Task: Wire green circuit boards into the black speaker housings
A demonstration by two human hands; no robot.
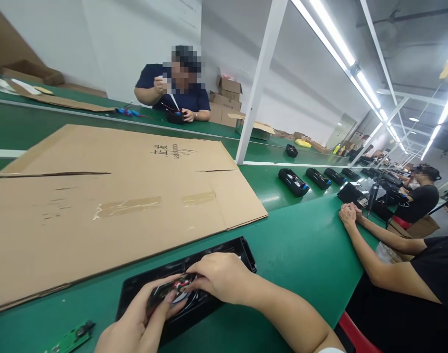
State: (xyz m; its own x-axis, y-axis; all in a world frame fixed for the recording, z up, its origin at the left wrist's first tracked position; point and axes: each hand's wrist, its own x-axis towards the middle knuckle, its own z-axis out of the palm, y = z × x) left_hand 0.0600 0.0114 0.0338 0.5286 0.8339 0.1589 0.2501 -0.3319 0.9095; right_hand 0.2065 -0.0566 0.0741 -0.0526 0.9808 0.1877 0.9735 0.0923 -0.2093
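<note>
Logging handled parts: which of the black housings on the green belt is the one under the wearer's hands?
The nearest black housing, at the bottom edge beside the flattened cardboard, under the left hand and right hand; the other housings lie untouched farther along.

black printed characters, unreadable, on cardboard sheet (pixel 128 196)

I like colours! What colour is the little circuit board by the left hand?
Green circuit board, clearest in the head view.
</note>
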